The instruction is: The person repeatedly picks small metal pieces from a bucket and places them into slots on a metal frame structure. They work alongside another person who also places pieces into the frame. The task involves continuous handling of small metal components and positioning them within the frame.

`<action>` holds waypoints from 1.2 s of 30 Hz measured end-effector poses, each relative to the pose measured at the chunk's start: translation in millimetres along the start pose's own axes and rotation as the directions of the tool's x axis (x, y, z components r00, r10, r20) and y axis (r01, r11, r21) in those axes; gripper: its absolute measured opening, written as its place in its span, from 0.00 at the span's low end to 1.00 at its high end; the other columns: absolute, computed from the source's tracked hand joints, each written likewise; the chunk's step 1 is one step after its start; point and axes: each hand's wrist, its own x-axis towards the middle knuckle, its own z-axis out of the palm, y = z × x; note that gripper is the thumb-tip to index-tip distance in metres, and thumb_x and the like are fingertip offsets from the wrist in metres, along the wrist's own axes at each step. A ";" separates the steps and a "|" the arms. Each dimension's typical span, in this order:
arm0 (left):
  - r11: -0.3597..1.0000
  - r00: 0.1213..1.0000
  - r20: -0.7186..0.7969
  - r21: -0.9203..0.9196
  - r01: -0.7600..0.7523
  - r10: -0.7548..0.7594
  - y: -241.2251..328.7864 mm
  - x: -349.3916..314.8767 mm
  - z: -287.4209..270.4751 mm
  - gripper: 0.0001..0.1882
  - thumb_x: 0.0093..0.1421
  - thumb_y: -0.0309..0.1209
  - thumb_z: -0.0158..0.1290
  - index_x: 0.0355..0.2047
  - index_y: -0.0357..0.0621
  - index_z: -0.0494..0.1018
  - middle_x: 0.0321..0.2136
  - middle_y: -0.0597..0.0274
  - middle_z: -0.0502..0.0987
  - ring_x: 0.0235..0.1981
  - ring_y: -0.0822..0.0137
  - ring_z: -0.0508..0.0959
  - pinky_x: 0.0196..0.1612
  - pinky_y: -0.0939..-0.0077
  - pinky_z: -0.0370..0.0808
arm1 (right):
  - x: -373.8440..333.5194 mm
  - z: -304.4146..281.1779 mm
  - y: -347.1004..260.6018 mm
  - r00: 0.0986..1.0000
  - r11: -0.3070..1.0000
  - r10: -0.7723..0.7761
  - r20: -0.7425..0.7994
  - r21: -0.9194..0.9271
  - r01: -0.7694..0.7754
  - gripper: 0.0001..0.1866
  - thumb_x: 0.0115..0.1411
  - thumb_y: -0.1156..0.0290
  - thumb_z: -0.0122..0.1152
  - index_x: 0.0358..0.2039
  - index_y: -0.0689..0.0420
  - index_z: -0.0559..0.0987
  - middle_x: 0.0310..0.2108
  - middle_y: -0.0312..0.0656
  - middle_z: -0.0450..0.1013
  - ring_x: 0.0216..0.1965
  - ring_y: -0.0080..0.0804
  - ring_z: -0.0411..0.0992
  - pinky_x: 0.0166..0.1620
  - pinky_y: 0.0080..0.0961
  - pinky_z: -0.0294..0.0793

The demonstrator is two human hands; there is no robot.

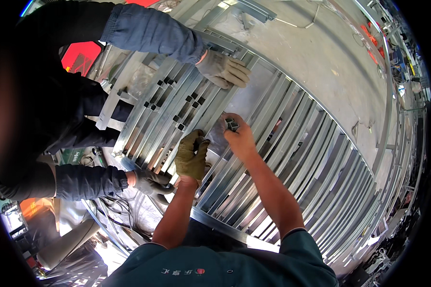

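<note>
My right hand (242, 141), bare, is closed around several small square metal pieces (232, 125) with dark, hollow-looking ends. My left hand (189, 160) wears an olive work glove. Its fingers curl together over the bars, with something small and dark at the tips that I cannot make out. Both hands are above a large frame of parallel silver metal bars (263, 119). Small black square pieces (192, 100) sit in groups on the bars left of my hands. A flat grey sheet (249, 91) shows between the bars beyond my right hand.
Across the frame, a co-worker's grey-gloved hand (222, 70) lies flat on the bars; the other gloved hand (151, 182) is at the frame's left edge. Cables (115, 210) lie on the floor at lower left. A red object (81, 56) is at upper left.
</note>
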 end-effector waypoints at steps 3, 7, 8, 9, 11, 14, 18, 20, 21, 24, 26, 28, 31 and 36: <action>0.874 0.937 0.077 0.342 -0.346 0.341 -28.5 14.9 1.6 0.26 0.57 0.24 0.66 0.57 0.50 0.77 0.41 0.58 0.82 0.38 0.58 0.81 0.43 0.63 0.78 | 25.6 -17.5 -5.1 0.999 0.984 -0.004 0.034 -0.176 0.010 0.20 0.59 0.69 0.70 0.52 0.54 0.81 0.44 0.50 0.79 0.45 0.48 0.79 0.50 0.37 0.78; 0.587 0.866 0.260 0.649 -0.484 0.427 -3.1 20.0 8.7 0.27 0.56 0.28 0.67 0.58 0.51 0.77 0.39 0.57 0.82 0.36 0.52 0.81 0.39 0.54 0.77 | 44.0 -26.2 -2.6 0.956 0.877 -0.287 0.051 -0.388 0.284 0.21 0.57 0.73 0.72 0.52 0.54 0.82 0.40 0.48 0.80 0.36 0.46 0.80 0.45 0.37 0.79; 0.553 0.823 0.213 0.648 -0.523 0.527 -6.2 22.0 11.6 0.28 0.55 0.30 0.67 0.58 0.49 0.78 0.34 0.56 0.80 0.32 0.51 0.79 0.37 0.54 0.75 | 45.8 -26.4 -5.2 0.959 0.871 -0.273 0.075 -0.403 0.280 0.21 0.57 0.72 0.72 0.52 0.53 0.83 0.41 0.48 0.80 0.38 0.48 0.80 0.46 0.37 0.79; 0.542 0.813 0.219 0.648 -0.535 0.540 -7.2 21.7 10.2 0.29 0.55 0.30 0.67 0.58 0.48 0.78 0.33 0.57 0.80 0.32 0.51 0.79 0.37 0.54 0.75 | 46.9 -26.9 -9.8 0.961 0.865 -0.259 0.098 -0.419 0.276 0.21 0.56 0.71 0.73 0.52 0.53 0.83 0.43 0.48 0.81 0.39 0.50 0.80 0.47 0.38 0.79; 0.512 0.789 0.236 0.650 -0.562 0.567 -5.0 22.5 6.2 0.30 0.54 0.30 0.66 0.60 0.47 0.77 0.31 0.57 0.79 0.31 0.52 0.79 0.36 0.54 0.75 | 49.0 -27.6 -13.7 0.968 0.836 -0.208 0.140 -0.488 0.250 0.21 0.56 0.69 0.74 0.51 0.52 0.83 0.45 0.47 0.81 0.41 0.53 0.80 0.47 0.40 0.80; 0.536 0.834 0.222 0.678 -0.504 0.505 -10.0 19.2 4.4 0.33 0.54 0.31 0.68 0.62 0.47 0.75 0.32 0.62 0.78 0.32 0.55 0.79 0.36 0.57 0.75 | 51.1 -27.1 -19.1 0.978 0.765 -0.095 0.187 -0.615 0.192 0.21 0.55 0.67 0.75 0.50 0.51 0.83 0.47 0.44 0.81 0.43 0.54 0.79 0.48 0.41 0.80; 0.527 0.840 0.202 0.699 -0.483 0.503 -9.1 17.0 4.9 0.36 0.53 0.31 0.68 0.63 0.46 0.73 0.31 0.62 0.77 0.32 0.55 0.78 0.36 0.56 0.75 | 52.1 -27.1 -19.9 0.949 0.619 -0.154 0.274 -0.722 0.309 0.22 0.54 0.68 0.75 0.50 0.49 0.82 0.45 0.40 0.81 0.44 0.49 0.79 0.52 0.42 0.76; 0.523 0.830 0.193 0.696 -0.492 0.523 -10.0 17.2 5.3 0.37 0.53 0.31 0.69 0.64 0.46 0.72 0.31 0.62 0.76 0.33 0.55 0.78 0.37 0.56 0.75 | 51.9 -27.2 -15.6 0.910 0.508 -0.243 0.336 -0.756 0.414 0.23 0.52 0.70 0.75 0.50 0.47 0.82 0.45 0.38 0.81 0.44 0.45 0.80 0.54 0.40 0.74; 0.530 0.834 0.192 0.694 -0.488 0.516 -10.9 17.2 5.3 0.37 0.53 0.31 0.69 0.65 0.46 0.72 0.31 0.61 0.76 0.34 0.55 0.78 0.37 0.56 0.75 | 51.5 -26.7 -14.9 0.894 0.460 -0.266 0.361 -0.767 0.447 0.24 0.52 0.70 0.75 0.50 0.47 0.82 0.44 0.37 0.81 0.45 0.43 0.80 0.55 0.39 0.73; 0.542 0.836 0.195 0.682 -0.491 0.512 -10.9 17.4 4.1 0.37 0.54 0.31 0.68 0.65 0.43 0.71 0.30 0.61 0.76 0.33 0.55 0.78 0.38 0.56 0.75 | 52.9 -26.6 -11.5 0.865 0.398 -0.301 0.400 -0.772 0.496 0.26 0.50 0.73 0.75 0.52 0.45 0.82 0.45 0.36 0.80 0.46 0.41 0.80 0.55 0.37 0.71; 0.539 0.822 0.204 0.667 -0.514 0.532 -7.4 19.0 2.7 0.38 0.54 0.30 0.68 0.65 0.38 0.70 0.28 0.62 0.76 0.31 0.56 0.77 0.37 0.56 0.74 | 52.7 -26.2 -11.2 0.863 0.379 -0.310 0.399 -0.781 0.497 0.28 0.50 0.74 0.75 0.53 0.45 0.81 0.47 0.36 0.79 0.45 0.40 0.79 0.54 0.37 0.71; 0.560 0.837 0.211 0.658 -0.504 0.505 -7.5 18.9 0.6 0.39 0.53 0.30 0.68 0.65 0.37 0.69 0.28 0.62 0.77 0.30 0.56 0.77 0.38 0.56 0.74 | 51.2 -25.5 -12.5 0.869 0.354 -0.312 0.384 -0.802 0.482 0.29 0.50 0.74 0.74 0.55 0.46 0.80 0.48 0.37 0.78 0.45 0.41 0.79 0.53 0.38 0.71; 0.562 0.838 0.223 0.653 -0.508 0.498 -2.5 18.6 -0.4 0.38 0.54 0.32 0.68 0.65 0.38 0.70 0.32 0.60 0.78 0.34 0.54 0.78 0.39 0.55 0.75 | 51.5 -26.5 -8.6 0.869 0.385 -0.346 0.354 -0.791 0.475 0.33 0.50 0.76 0.73 0.59 0.47 0.78 0.49 0.38 0.75 0.45 0.42 0.78 0.52 0.39 0.72; 0.574 0.854 0.242 0.652 -0.495 0.461 -4.5 18.0 -2.0 0.38 0.53 0.34 0.69 0.64 0.39 0.70 0.38 0.57 0.80 0.37 0.51 0.78 0.43 0.53 0.76 | 42.9 -34.2 -15.8 0.883 0.452 -0.349 0.314 -0.769 0.452 0.34 0.52 0.76 0.70 0.62 0.49 0.76 0.46 0.40 0.75 0.46 0.43 0.78 0.53 0.43 0.72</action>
